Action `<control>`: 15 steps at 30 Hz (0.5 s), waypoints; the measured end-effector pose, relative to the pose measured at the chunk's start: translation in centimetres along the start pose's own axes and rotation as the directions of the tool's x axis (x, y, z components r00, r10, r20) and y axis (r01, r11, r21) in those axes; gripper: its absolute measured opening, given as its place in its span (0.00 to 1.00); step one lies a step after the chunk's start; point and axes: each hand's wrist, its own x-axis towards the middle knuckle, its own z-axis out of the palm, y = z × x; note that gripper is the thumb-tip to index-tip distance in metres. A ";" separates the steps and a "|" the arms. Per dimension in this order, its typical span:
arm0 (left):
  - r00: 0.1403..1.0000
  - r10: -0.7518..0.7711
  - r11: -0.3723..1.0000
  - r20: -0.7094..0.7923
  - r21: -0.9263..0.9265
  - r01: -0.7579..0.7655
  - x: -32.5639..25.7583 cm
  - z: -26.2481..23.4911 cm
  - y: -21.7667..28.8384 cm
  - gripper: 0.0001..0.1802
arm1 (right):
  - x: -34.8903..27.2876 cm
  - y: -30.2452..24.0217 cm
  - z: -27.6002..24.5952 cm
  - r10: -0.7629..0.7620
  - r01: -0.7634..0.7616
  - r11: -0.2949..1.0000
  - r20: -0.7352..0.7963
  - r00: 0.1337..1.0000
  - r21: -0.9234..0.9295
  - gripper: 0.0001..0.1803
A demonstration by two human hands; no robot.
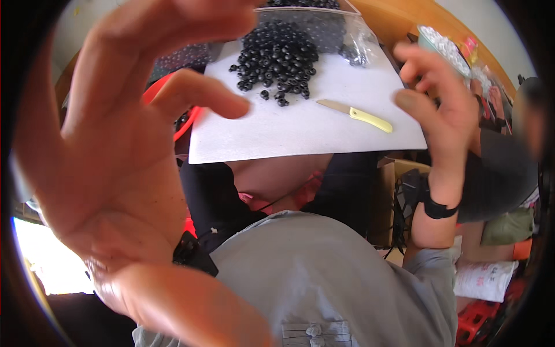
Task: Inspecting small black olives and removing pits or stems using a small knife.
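Observation:
My left hand (118, 156) is raised close to the camera and fills much of the left side. Its fingers are spread and curved, with nothing between them. My right hand (442, 98) is held up near the right edge of the white board (254, 136). Its fingers are slightly blurred but apart, and they hold nothing. On the board lies a heap of small round black beads (277, 61), some showing holes. A small knife (370, 120) with a pale yellow handle rests flat to the right of the heap, its blade pointing left.
Behind the heap stands a clear bag (332, 34) of black beads. A red basin rim (157, 87) shows left of the board. A bowl (442, 49) of shiny silver pieces sits at the far right. Below the board's right side is a cardboard box (384, 199) with black cords.

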 end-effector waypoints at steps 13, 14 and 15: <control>0.972 0.233 0.970 -0.042 0.087 -0.229 0.7 -4.8 -1.3 0.53 | -8.6 10.2 9.2 -0.014 0.016 0.894 0.009 1.000 -0.449 0.12; 0.959 0.280 0.959 -0.035 0.061 -0.277 1.2 -5.3 -2.0 0.53 | -9.1 10.2 8.5 0.016 -0.005 0.882 0.019 1.000 -0.471 0.13; 0.951 0.308 0.950 -0.021 0.061 -0.307 1.4 -5.7 -2.4 0.53 | -9.4 10.4 8.7 0.045 -0.020 0.884 0.042 0.998 -0.468 0.14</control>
